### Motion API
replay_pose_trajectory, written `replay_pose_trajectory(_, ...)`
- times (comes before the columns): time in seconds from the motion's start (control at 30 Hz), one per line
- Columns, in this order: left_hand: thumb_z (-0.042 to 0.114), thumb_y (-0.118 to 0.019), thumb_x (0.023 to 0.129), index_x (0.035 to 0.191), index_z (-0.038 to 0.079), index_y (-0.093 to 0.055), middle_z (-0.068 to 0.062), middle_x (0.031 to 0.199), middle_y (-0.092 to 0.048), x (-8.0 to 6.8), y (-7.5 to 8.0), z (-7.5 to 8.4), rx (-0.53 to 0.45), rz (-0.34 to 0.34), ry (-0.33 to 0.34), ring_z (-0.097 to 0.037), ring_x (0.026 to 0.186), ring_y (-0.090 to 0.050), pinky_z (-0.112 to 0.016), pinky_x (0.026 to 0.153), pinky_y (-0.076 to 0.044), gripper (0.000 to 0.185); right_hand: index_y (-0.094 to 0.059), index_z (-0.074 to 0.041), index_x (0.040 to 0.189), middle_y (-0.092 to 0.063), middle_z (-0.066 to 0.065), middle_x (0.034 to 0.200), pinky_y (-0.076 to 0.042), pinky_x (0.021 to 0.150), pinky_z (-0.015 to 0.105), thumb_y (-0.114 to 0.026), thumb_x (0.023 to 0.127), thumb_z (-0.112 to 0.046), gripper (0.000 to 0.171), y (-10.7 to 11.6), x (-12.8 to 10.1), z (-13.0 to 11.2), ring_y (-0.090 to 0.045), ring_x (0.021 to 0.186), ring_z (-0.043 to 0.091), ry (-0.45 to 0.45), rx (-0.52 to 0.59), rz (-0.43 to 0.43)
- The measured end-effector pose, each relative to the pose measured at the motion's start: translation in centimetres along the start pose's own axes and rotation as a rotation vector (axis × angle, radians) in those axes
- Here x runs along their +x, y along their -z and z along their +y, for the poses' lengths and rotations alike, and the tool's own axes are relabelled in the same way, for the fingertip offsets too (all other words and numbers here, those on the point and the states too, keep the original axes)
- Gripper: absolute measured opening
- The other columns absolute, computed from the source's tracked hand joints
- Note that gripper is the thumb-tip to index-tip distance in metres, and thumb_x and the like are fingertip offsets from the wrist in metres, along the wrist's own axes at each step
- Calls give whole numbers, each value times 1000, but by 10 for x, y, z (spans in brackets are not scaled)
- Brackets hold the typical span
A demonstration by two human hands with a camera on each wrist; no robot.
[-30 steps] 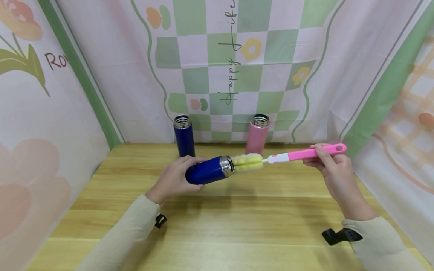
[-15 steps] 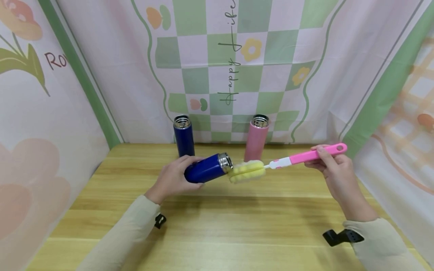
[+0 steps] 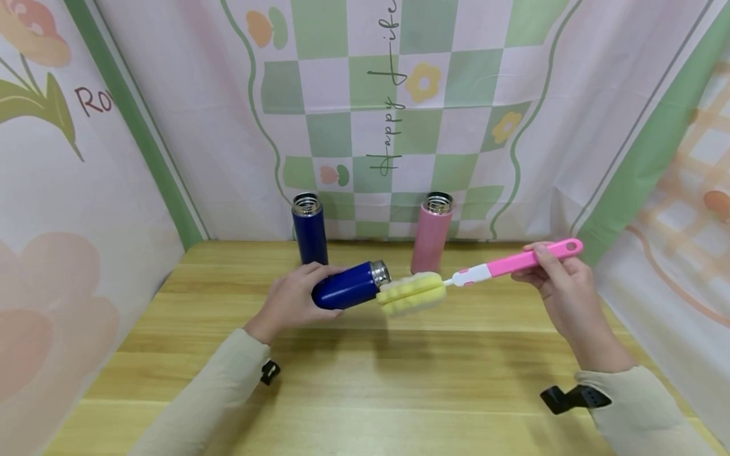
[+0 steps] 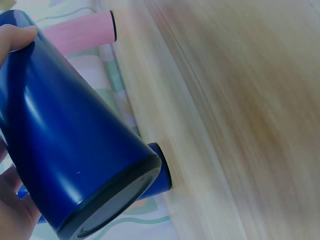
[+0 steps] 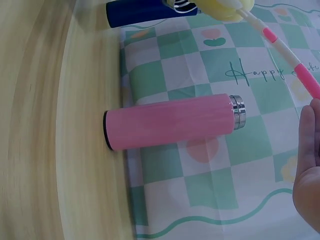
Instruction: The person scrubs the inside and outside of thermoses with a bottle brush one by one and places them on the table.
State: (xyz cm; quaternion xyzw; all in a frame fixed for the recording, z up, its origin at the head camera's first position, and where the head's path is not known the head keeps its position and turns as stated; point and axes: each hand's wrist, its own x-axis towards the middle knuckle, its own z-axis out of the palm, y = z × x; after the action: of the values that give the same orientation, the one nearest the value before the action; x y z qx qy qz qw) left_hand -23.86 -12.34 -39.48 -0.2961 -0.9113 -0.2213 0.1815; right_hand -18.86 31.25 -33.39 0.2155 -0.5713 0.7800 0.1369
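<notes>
Blue flask [image 3: 344,289] is gripped by left hand [image 3: 293,299] above wooden table [image 3: 365,399], axis slanted, steel neck [image 3: 380,273] pointed right | sponge bottle brush [image 3: 474,274] is pinched by right hand [image 3: 561,288], yellow head [image 3: 412,294] pointed left

- Before me lies a wooden surface [image 3: 365,399], honey-yellow, its grain and plank lines running from side to side.
- Behind its far edge I face a pale back cloth [image 3: 319,133], printed with green and white checks, small flowers and a wavy green outline on either side.
- Sideways lettering [image 3: 390,85] on it reads "Happy Life", climbing upward.
- To my left is a white side cloth [image 3: 51,196] with large peach blossoms and green leaves, a green band [image 3: 134,123] along its border.
- To my right is another side cloth [image 3: 673,247], orange-checked, also green-edged.
- The light reaches me soft, with blurred shadows on the wood.
</notes>
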Motion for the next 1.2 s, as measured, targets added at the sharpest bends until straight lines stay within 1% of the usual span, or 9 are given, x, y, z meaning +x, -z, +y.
replay_pose_trajectory(0.23,59,-82,71,138,37,-59,1,116,-63,0,1,2,22,-25,-2,-21,97,-63,-45,75,-52,74,-66,5,111,-70,15,99,-55,81,28,-47,106,-5,22,-1,1,1,-72,87,19,1,5,-5)
replay_pose_trajectory(0.43,56,-84,71,137,37,-60,2,115,-63,0,1,2,28,-19,-12,-20,97,-62,-44,75,-53,73,-65,6,111,-70,15,99,-55,81,28,-46,106,-4,22,-3,3,0,-72,87,20,5,35,-9)
replay_pose_trajectory(0.63,52,-86,70,138,38,-59,2,119,-62,1,0,2,33,-46,-19,-20,102,-60,-47,77,-51,74,-63,7,113,-69,16,101,-55,82,29,-45,106,-4,22,-5,4,0,-71,89,21,10,72,-21)
replay_pose_trajectory(0.8,51,-87,70,138,37,-59,2,118,-62,1,-1,2,34,-39,-31,-19,102,-59,-47,77,-52,74,-61,8,115,-68,18,103,-54,84,30,-44,106,-4,22,-7,6,0,-71,90,22,14,98,-31)
replay_pose_trajectory(1.0,53,-86,70,138,39,-59,2,118,-63,1,-1,1,50,-35,-48,-19,102,-60,-46,76,-52,75,-60,8,116,-67,18,104,-53,84,30,-45,106,-5,23,-8,6,1,-71,90,22,16,120,-22)
replay_pose_trajectory(1.2,54,-85,70,137,40,-59,3,119,-64,-1,-3,0,61,-44,-73,-19,103,-61,-46,78,-53,73,-58,10,117,-67,19,106,-52,86,31,-44,106,-6,24,-10,6,3,-70,92,23,37,114,-24)
